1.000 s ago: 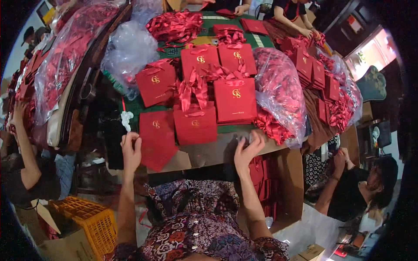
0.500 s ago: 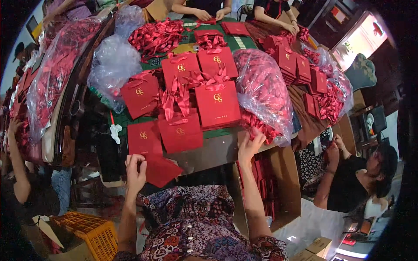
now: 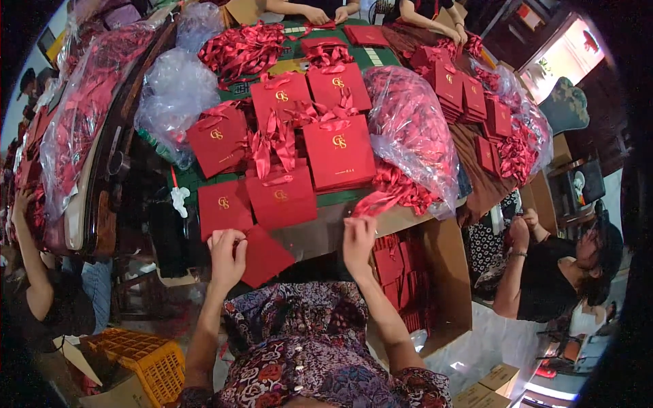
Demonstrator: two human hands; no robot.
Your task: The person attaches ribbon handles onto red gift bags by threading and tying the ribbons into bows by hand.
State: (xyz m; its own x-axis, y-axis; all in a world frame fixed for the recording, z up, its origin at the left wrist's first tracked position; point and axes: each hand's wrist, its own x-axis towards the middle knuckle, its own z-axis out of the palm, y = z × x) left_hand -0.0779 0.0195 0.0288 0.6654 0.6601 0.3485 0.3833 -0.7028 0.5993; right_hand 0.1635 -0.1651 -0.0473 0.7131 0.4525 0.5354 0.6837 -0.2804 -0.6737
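Observation:
A small red gift bag [image 3: 267,258], plain side up, is tilted over the table's front edge, its left corner pinched by my left hand [image 3: 228,257]. My right hand [image 3: 359,243] has its fingers closed on a red ribbon [image 3: 374,202], which trails back to a heap of ribbons [image 3: 408,194] at the mouth of a clear plastic bag [image 3: 415,126]. Just beyond my left hand lie a red gift bag [image 3: 224,216] and another red gift bag [image 3: 281,212] with a ribbon bow. Farther back, a stack of red gift bags [image 3: 340,163] with gold lettering rests on the table.
An open cardboard box [image 3: 449,285] holding red bags stands below the table's front edge. An orange plastic crate [image 3: 146,364] is at the lower left. Co-workers' hands [image 3: 326,15] work at the far side, and another person [image 3: 558,272] sits at the right.
My right hand has drawn back toward me and left, pulling a ribbon out of the heap. My left hand has shifted slightly right with the gift bag.

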